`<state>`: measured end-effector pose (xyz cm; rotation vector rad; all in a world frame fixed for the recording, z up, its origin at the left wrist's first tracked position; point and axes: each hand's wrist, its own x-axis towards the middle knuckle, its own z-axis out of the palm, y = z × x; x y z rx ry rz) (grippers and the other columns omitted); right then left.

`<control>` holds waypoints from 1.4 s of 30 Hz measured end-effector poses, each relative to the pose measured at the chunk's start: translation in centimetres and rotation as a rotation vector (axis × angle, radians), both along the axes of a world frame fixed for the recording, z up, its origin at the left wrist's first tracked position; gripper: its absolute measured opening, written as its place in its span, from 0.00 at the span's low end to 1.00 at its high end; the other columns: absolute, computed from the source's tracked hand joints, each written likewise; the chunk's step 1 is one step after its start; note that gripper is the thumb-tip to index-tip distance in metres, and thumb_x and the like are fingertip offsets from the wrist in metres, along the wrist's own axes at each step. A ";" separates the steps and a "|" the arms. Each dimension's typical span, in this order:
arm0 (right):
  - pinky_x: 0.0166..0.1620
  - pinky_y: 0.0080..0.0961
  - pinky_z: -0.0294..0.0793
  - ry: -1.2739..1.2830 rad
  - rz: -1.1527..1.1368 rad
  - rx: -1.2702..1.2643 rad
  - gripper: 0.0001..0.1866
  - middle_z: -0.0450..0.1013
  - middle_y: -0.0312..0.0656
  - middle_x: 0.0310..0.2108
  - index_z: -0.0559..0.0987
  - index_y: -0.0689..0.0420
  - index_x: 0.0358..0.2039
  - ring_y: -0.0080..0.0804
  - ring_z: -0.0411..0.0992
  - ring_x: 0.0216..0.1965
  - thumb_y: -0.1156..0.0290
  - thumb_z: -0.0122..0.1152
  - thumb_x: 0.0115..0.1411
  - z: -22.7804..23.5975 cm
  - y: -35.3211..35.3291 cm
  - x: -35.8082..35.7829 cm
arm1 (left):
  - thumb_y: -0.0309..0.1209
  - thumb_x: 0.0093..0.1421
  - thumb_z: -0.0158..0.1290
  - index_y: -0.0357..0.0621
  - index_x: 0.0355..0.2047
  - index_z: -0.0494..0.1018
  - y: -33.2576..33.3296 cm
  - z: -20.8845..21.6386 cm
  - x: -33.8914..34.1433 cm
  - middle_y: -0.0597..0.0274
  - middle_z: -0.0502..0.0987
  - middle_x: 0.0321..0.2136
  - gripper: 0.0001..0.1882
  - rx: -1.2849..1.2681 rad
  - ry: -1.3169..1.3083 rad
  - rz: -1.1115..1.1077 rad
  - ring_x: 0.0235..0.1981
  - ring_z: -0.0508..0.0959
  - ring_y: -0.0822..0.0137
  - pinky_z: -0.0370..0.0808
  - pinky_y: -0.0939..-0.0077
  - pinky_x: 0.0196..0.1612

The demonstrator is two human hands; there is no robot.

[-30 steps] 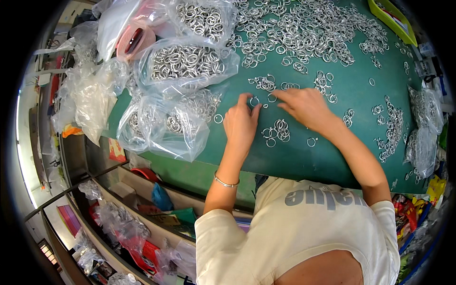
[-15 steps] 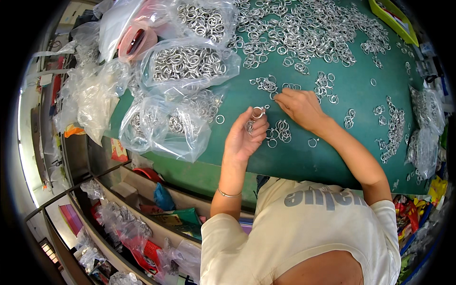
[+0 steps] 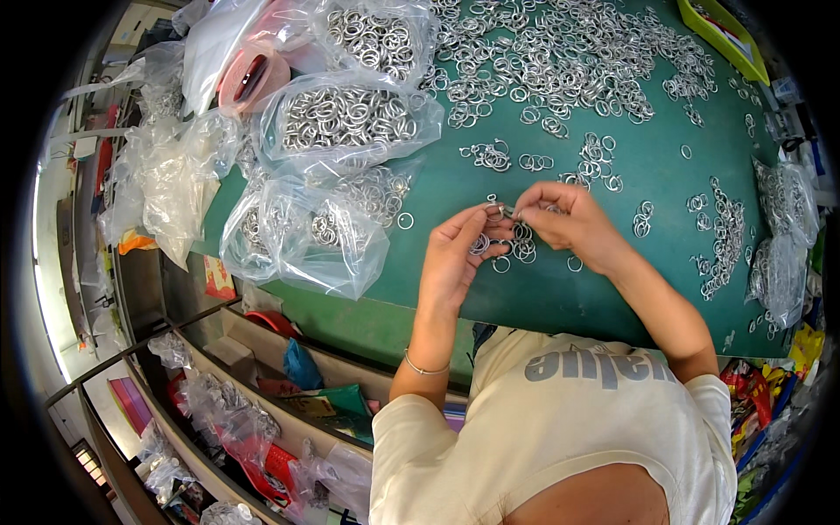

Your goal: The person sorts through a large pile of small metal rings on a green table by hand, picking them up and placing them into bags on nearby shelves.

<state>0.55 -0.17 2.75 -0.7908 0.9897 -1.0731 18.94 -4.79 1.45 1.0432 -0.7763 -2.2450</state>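
Note:
My left hand (image 3: 453, 261) is raised over the near part of the green table, its fingers closed on silvery metal rings (image 3: 479, 245). At its fingertips sits another metal ring (image 3: 499, 213), which my right hand (image 3: 567, 226) also reaches with thumb and forefinger pinched together. Exactly what the right fingertips grip is too small to make out. Beneath the hands lies a small cluster of rings (image 3: 523, 248), partly covered. Just beyond are a heap of rings (image 3: 490, 157), a short row of linked-looking rings (image 3: 535, 163) and a further group (image 3: 598, 156).
A wide spread of rings (image 3: 577, 66) covers the far table. Clear plastic bags of rings (image 3: 350, 118) stand at left, beside a pink tape roll (image 3: 254, 80). At right are a long ring pile (image 3: 724, 236), bagged rings (image 3: 783, 210) and a lime-green tray (image 3: 723, 39).
My right hand has come back from the row of rings beyond and now meets my left hand. The left hand has turned slightly and shifted right.

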 end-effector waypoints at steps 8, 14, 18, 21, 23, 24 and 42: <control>0.25 0.26 0.69 0.777 -0.092 -0.301 0.11 0.71 0.43 0.22 0.74 0.59 0.37 0.31 0.71 0.22 0.70 0.57 0.53 1.6 0.0 1.9 | 0.31 0.61 0.44 0.33 0.39 0.71 0.9 0.0 -0.9 0.56 0.76 0.32 0.13 0.232 0.142 0.092 0.33 0.77 0.67 0.76 0.79 0.32; 0.17 0.19 0.59 0.341 -0.168 -0.071 0.07 0.68 0.37 0.18 0.75 0.60 0.32 0.24 0.62 0.14 0.70 0.55 0.55 -0.1 -0.6 0.7 | 0.31 0.61 0.44 0.33 0.38 0.72 1.0 0.0 -0.6 0.59 0.75 0.27 0.13 0.042 0.072 0.011 0.22 0.71 0.75 0.69 0.86 0.22; 0.13 0.13 0.50 -0.343 -0.172 0.111 0.09 0.67 0.38 0.23 0.72 0.61 0.30 0.17 0.57 0.12 0.68 0.47 0.59 -0.6 -1.1 -1.8 | 0.29 0.60 0.46 0.34 0.37 0.73 -0.4 -0.4 -0.4 0.66 0.72 0.21 0.11 -0.187 -0.212 0.098 0.17 0.66 0.78 0.61 0.87 0.18; 0.12 0.13 0.52 -0.376 -0.128 0.200 0.15 0.67 0.40 0.27 0.71 0.63 0.32 0.18 0.58 0.13 0.64 0.41 0.62 -0.9 -1.3 -2.4 | 0.28 0.58 0.48 0.34 0.36 0.72 -2.5 -2.0 -0.9 0.68 0.69 0.18 0.10 -0.640 -0.515 0.094 0.17 0.65 0.80 0.60 0.84 0.17; 0.13 0.13 0.53 -0.409 -0.148 0.281 0.16 0.68 0.41 0.29 0.71 0.63 0.34 0.20 0.60 0.16 0.62 0.40 0.62 -1.4 -1.5 -2.6 | 0.26 0.52 0.55 0.35 0.38 0.72 -4.0 -1.6 -1.9 0.65 0.66 0.15 0.13 -0.897 -0.728 0.000 0.16 0.65 0.76 0.62 0.80 0.19; 0.14 0.13 0.54 -0.466 -0.163 0.301 0.17 0.68 0.41 0.30 0.70 0.64 0.36 0.21 0.61 0.18 0.61 0.39 0.62 -1.4 -1.5 -2.7 | 0.26 0.50 0.56 0.37 0.39 0.72 -4.7 -1.4 -2.4 0.65 0.66 0.15 0.15 -0.982 -0.795 -0.038 0.16 0.65 0.76 0.61 0.79 0.19; 0.43 0.30 0.67 -0.806 -0.098 0.383 0.24 0.69 0.44 0.42 0.67 0.65 0.49 0.34 0.68 0.40 0.60 0.35 0.61 -1.1 -0.4 -2.5 | 0.21 0.45 0.58 0.39 0.29 0.74 -5.6 -2.0 -3.0 0.60 0.68 0.18 0.09 -1.223 -0.828 -0.098 0.15 0.65 0.69 0.63 0.75 0.20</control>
